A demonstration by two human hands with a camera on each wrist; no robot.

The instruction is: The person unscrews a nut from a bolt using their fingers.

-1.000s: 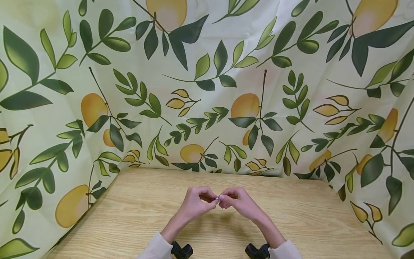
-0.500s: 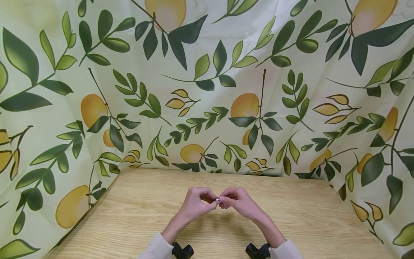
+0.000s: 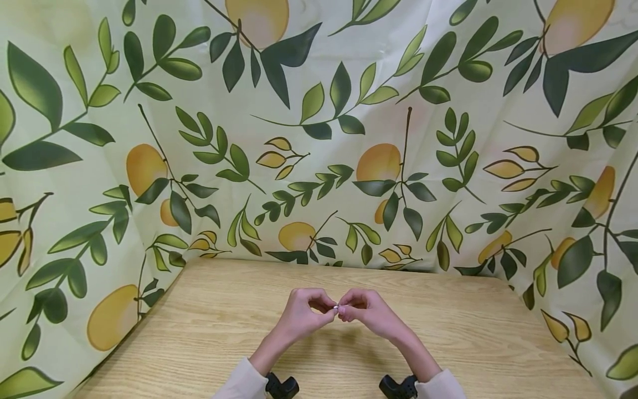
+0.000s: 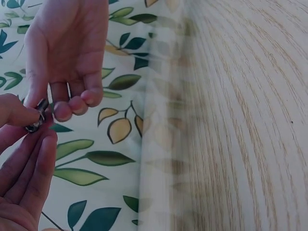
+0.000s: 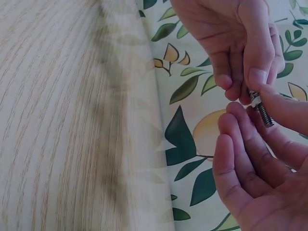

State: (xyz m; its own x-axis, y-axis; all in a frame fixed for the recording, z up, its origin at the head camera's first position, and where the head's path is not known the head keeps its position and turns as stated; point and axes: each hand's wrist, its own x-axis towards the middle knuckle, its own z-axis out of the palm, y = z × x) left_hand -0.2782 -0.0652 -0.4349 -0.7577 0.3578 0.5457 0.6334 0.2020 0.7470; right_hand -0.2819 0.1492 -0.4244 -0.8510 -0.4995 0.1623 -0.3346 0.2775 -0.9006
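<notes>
A small silvery bolt (image 5: 265,115) with a threaded shaft sits between both hands' fingertips, raised above the table. A shiny nut-like ring (image 5: 255,99) is around it; the fingers partly cover both. My left hand (image 3: 301,316) pinches the bolt's end away from the bare thread, thumb against the fingers. From the other side my right hand (image 3: 370,315) pinches at the ring and shaft between thumb and index finger. In the left wrist view the bolt (image 4: 38,118) shows as a dark, glinting piece by the left thumb.
The light wooden table (image 3: 224,310) lies under the hands. A cloth printed with leaves and fruit (image 3: 319,138) hangs behind it and at both sides. Black wrist devices (image 3: 281,386) show below each hand, next to pale sleeves (image 3: 242,382).
Both hands stay in nearly the same place, with the bolt held between them. Only slight shifts of the right fingertips around the bolt are visible.
</notes>
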